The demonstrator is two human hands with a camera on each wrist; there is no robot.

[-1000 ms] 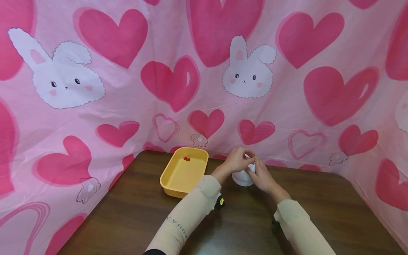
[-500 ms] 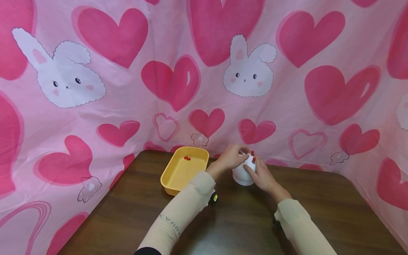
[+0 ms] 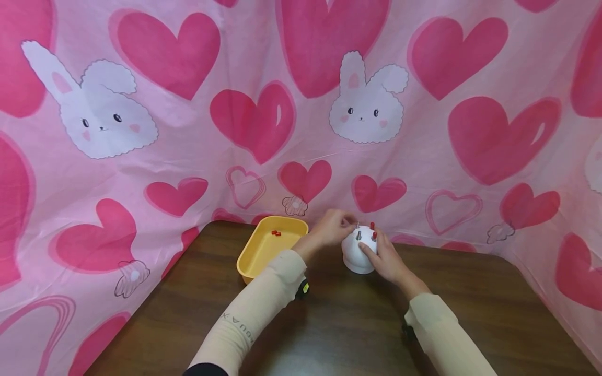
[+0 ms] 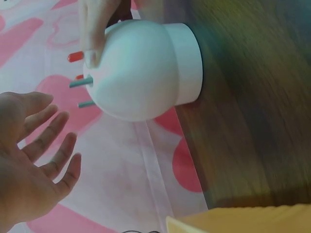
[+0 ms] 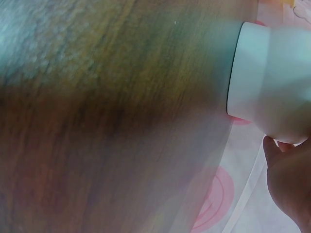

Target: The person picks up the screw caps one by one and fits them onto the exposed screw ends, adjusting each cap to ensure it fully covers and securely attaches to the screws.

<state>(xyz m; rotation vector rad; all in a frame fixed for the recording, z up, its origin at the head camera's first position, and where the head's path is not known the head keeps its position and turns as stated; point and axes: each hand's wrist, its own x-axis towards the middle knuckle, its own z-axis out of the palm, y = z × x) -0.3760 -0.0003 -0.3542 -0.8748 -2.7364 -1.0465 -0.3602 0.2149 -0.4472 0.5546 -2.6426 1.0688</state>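
Note:
A white round-bodied object (image 3: 357, 257) on a narrower-looking white base stands upright on the table. Metal pegs (image 4: 80, 83) stick out of its top, two of them bare. Two others carry red caps (image 3: 374, 236). My right hand (image 3: 389, 259) steadies the body from the right, with the thumb on the near side and fingers on the far side. Just left of the pegs is my left hand (image 3: 335, 228). In the left wrist view its fingers (image 4: 51, 138) are spread, loosely bent and hold nothing.
A yellow tray (image 3: 261, 256) sits to the left, partly behind the left forearm. Small red pieces (image 3: 276, 233) lie at its far end. The brown wooden table (image 3: 357, 324) ends at a pink heart-print cloth (image 3: 310, 146) behind.
My left hand has moved left, off the top of the white object, bringing the bare pegs and red caps into sight. The right hand keeps its hold.

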